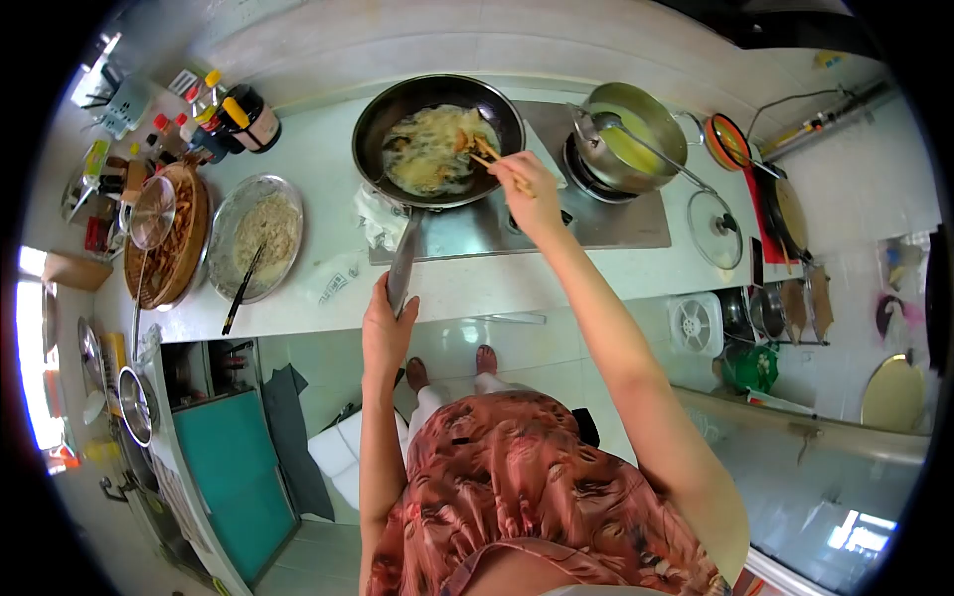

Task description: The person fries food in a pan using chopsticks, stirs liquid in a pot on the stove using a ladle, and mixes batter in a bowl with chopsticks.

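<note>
In the head view, the left hand (391,326) is wrapped around the grey handle (403,260) of a round, dark frying pan (374,124), which sits over the left part of a stainless-steel cooktop (606,226). The right hand (527,187) grips a pair of light wooden chopsticks (489,152), their tips at golden-brown food pieces (465,141) in the pan's pale, frothy oil (417,159). A crumpled white cloth or paper (382,221) lies beside the handle. To the right, a deep silver metal pot (652,105) holds yellow-green liquid, with a long-handled metal ladle (661,157) across it. Left of the pan stand a shallow silver bowl (289,217) of pale, lumpy mixture with black chopsticks (239,293) in it, and a round woven basket (202,233) of browned pieces.
</note>
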A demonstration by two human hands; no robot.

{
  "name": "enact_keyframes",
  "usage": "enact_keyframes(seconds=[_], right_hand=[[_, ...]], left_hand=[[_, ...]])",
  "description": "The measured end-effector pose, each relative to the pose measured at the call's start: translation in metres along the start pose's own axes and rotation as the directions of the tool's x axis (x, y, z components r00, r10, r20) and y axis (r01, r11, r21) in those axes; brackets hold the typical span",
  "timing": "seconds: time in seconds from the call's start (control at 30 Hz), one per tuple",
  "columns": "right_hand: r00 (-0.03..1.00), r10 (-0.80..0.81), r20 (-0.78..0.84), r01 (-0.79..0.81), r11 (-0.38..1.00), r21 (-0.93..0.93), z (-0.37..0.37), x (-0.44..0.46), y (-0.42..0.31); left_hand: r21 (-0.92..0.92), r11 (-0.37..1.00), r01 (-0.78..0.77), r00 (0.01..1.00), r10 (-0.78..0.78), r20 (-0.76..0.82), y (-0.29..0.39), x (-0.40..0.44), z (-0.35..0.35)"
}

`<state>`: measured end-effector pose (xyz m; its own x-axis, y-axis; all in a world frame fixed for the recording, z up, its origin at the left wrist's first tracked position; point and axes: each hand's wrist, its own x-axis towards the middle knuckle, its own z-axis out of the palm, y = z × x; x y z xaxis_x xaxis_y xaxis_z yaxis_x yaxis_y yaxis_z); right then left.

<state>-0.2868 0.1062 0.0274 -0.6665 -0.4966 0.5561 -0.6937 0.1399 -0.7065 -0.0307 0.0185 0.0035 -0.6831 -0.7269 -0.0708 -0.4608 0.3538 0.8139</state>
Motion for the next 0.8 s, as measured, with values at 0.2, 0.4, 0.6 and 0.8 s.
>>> enact_keyframes(seconds=[0.2, 0.4, 0.6, 0.8], right_hand=[[0.897, 0.441, -0.02, -0.396, 0.825, 0.402, -0.022, 0.003, 0.032], [0.785, 0.619, -0.018, -0.428, 0.562, 0.708, -0.035, -0.001, 0.049], [0.692, 0.72, -0.046, -0.467, 0.496, 0.732, -0.046, -0.013, 0.039], [0.843, 0.535, -0.044, -0.469, 0.774, 0.426, -0.042, -0.015, 0.011]], left_hand=[[-0.02, 1.0, 0.011, 1.0, -0.011, -0.001, 0.008, -0.003, -0.005], [-0.05, 0.998, 0.03, 0.998, -0.027, 0.06, 0.005, 0.0, -0.008], [0.008, 1.0, -0.019, 0.991, 0.017, 0.133, -0.004, 0.007, -0.016], [-0.073, 0.997, -0.025, 0.976, 0.04, 0.216, -0.006, 0.011, -0.023]])
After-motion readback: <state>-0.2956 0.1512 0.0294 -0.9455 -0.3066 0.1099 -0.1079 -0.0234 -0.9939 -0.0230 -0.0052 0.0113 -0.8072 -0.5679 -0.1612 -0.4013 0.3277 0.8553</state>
